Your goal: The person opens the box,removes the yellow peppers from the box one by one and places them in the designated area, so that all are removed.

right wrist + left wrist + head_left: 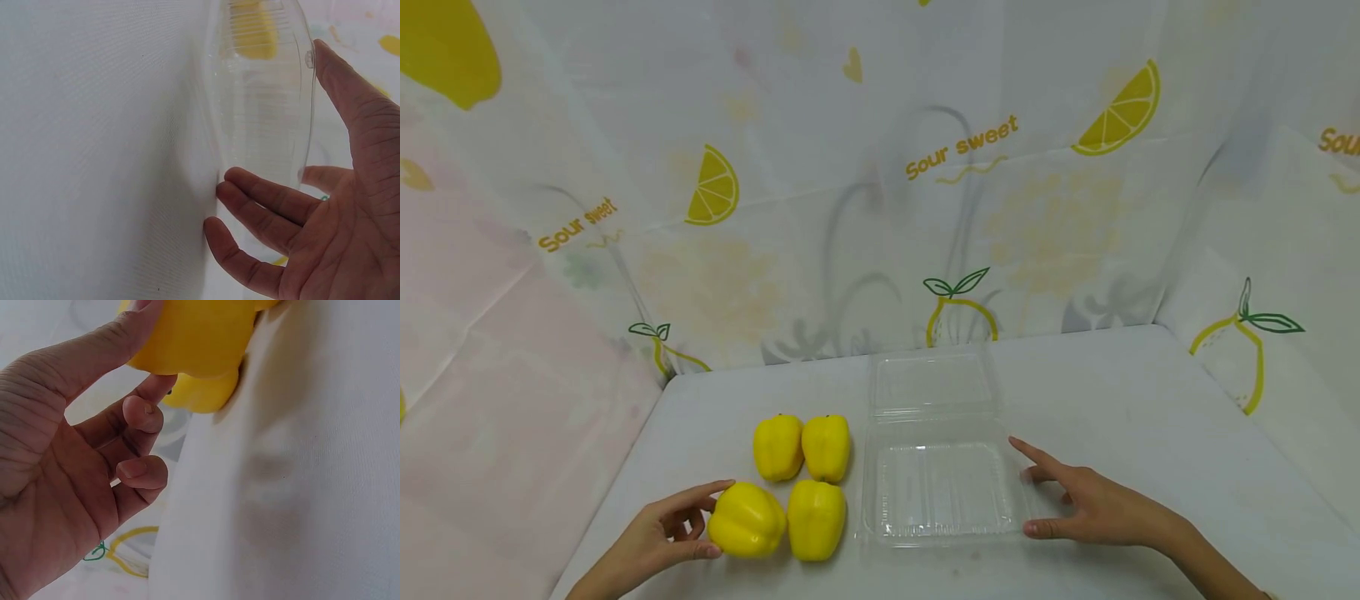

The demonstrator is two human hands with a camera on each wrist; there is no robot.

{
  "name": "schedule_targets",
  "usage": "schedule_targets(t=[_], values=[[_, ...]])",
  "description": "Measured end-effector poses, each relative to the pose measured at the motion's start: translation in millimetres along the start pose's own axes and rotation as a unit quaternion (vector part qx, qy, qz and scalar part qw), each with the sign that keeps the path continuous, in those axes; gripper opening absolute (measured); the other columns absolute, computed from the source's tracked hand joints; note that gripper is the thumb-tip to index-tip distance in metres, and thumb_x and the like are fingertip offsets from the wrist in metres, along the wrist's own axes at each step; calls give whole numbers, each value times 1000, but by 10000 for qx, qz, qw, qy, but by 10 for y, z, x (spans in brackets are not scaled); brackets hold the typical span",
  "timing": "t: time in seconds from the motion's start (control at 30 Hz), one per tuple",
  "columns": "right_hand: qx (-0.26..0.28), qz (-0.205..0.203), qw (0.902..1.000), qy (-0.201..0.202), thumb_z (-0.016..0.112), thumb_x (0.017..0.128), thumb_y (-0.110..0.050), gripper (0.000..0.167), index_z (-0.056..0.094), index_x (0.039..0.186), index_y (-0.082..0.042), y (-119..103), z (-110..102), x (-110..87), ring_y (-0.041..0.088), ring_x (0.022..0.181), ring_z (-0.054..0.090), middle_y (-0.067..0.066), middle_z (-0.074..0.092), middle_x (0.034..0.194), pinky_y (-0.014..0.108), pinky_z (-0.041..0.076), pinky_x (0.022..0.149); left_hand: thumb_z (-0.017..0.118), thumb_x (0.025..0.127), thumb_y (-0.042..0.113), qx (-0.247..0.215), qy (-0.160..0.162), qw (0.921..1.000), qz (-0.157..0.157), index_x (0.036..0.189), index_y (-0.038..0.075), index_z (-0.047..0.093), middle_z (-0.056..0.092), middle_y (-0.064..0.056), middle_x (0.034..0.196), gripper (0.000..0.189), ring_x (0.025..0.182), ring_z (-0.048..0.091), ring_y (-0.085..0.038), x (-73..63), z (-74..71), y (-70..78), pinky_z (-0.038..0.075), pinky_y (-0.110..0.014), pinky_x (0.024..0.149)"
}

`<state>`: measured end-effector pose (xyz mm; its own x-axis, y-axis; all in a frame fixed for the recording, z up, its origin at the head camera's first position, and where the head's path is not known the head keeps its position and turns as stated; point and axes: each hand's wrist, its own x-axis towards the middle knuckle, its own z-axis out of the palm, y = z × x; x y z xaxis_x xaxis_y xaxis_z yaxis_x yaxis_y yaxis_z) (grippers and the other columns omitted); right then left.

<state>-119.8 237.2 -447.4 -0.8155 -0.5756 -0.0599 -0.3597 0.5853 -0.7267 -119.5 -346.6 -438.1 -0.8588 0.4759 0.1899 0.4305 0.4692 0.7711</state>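
Note:
My left hand [651, 533] pinches a yellow bell pepper [747, 520] between thumb and index finger. In the left wrist view this pepper [199, 339] is cut off by the top edge, and the other fingers [145, 472] bend loosely beneath it. Beside it on the table stands another yellow pepper [816, 520], with two more, a left one [778, 447] and a right one [826, 447], behind. A clear plastic clamshell container [942, 540] lies opened flat to their right. My right hand [1101, 506] rests at its right side, thumb and fingers spread along the rim [310, 119].
The container's lid [934, 385] extends toward the back of the white-covered table [1112, 392]. A lemon-printed cloth [865, 208] hangs behind and along both sides. The table stretches beyond my right hand.

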Motion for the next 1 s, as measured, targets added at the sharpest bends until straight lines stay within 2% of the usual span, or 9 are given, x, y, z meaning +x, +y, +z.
schedule_targets(t=[0.23, 0.53, 0.67, 0.8, 0.9, 1.0], values=[[25, 45, 10000, -56, 69, 89, -49, 94, 12, 159, -23, 3, 5, 6, 29, 112, 57, 6, 55, 132, 38, 51, 84, 79, 83, 6, -127, -443, 9985, -303, 138, 8, 55, 64, 3, 96, 60, 68, 55, -12, 15, 2, -71, 45, -26, 52], [-29, 56, 10000, -22, 69, 89, -50, 94, 13, 159, -24, 10, 10, 5, 28, 111, 58, 6, 56, 132, 38, 51, 83, 76, 86, 9, -311, -935, 9946, -335, 143, 9, 50, 62, 2, 108, 62, 73, 57, -14, 44, 12, -107, 46, -26, 54], [-54, 55, 10000, -6, 69, 88, -51, 94, 13, 159, -24, 11, 11, 2, 28, 110, 58, 5, 56, 132, 37, 51, 83, 73, 89, 10, -249, -980, 9940, -427, 145, 9, 46, 59, 1, 110, 62, 73, 58, -13, 39, 19, -93, 48, -26, 54], [-50, 60, 10000, -9, 69, 89, -50, 94, 13, 159, -24, 13, 10, 1, 28, 110, 58, 5, 55, 132, 38, 51, 83, 69, 92, 7, -373, -936, 9934, -540, 140, 1, 45, 58, -1, 111, 54, 74, 60, -14, 49, 61, -72, 49, -27, 54], [-63, 42, 10000, 4, 69, 89, -50, 94, 13, 159, -24, 16, 9, 1, 27, 111, 58, 5, 56, 132, 37, 51, 83, 68, 93, 9, -330, -827, 9932, -754, 130, -1, 48, 58, -3, 113, 43, 75, 60, -15, 68, 104, -40, 49, -27, 54], [-79, 26, 10000, 16, 69, 89, -50, 94, 13, 159, -24, 20, 9, 1, 25, 111, 57, 5, 56, 131, 37, 51, 83, 70, 92, 17, -86, -690, 9908, -1165, 122, 2, 52, 56, -6, 112, 38, 74, 58, -13, 102, 151, 8, 48, -26, 55]])
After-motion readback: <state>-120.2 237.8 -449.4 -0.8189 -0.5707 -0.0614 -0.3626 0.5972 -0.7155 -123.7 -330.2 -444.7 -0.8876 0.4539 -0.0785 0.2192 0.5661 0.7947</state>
